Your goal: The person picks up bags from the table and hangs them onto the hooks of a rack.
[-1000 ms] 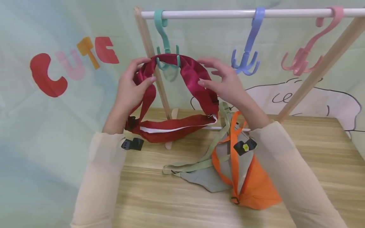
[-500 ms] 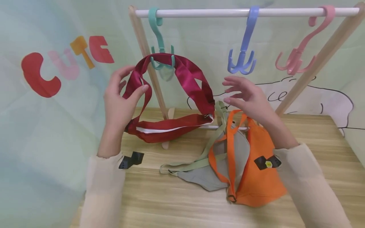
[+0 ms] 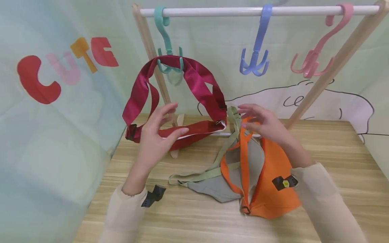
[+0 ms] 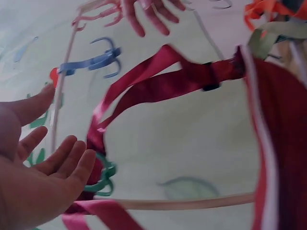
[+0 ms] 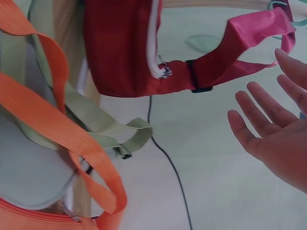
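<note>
A dark red waist bag [image 3: 202,133] with a white zip hangs by its strap [image 3: 138,96] from the green four-prong hook [image 3: 165,35]. In front of the bag's left part is my left hand [image 3: 153,143], fingers loosely bent and holding nothing; it covers some of the bag in the head view. My right hand [image 3: 267,125], relaxed and holding nothing, hovers over the straps of the orange bag [image 3: 279,189]. Beside and partly under the orange bag lies a grey bag [image 3: 209,190] with pale green straps. The right wrist view also shows the red bag [image 5: 120,52].
A white rail [image 3: 206,12] on wooden legs carries the green hook, a blue hook [image 3: 254,62] and a pink hook [image 3: 314,59]. Under it stretches a wood-grain tabletop [image 3: 334,162]. Letters reading CUTE [image 3: 39,94] decorate the left backdrop.
Both hands have come away from the red strap, which stays on the green hook. The left hand has moved down and right; the right hand has moved right and down toward the orange straps.
</note>
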The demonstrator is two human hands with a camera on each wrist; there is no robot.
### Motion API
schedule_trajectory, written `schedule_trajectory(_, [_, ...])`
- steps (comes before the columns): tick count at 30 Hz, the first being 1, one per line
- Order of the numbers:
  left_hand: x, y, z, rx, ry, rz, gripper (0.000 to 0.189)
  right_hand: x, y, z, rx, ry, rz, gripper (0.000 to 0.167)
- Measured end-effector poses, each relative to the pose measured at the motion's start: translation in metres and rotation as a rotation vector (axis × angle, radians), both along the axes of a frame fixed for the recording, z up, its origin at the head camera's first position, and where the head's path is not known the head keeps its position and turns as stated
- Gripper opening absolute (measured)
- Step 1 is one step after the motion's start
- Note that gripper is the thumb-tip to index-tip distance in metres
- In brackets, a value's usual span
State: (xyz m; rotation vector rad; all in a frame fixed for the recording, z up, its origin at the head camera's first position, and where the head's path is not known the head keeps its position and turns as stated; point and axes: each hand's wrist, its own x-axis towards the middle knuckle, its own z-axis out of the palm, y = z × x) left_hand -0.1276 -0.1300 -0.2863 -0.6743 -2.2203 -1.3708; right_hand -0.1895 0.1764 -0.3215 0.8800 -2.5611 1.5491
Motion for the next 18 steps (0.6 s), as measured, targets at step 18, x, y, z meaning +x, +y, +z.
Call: schedule_trajectory(18, [0.004,0.008,-0.125,-0.17,-0.567,-0.207,0.052,0.016,-0.024,-0.09,-0.056,-0.269,0.19,0.049])
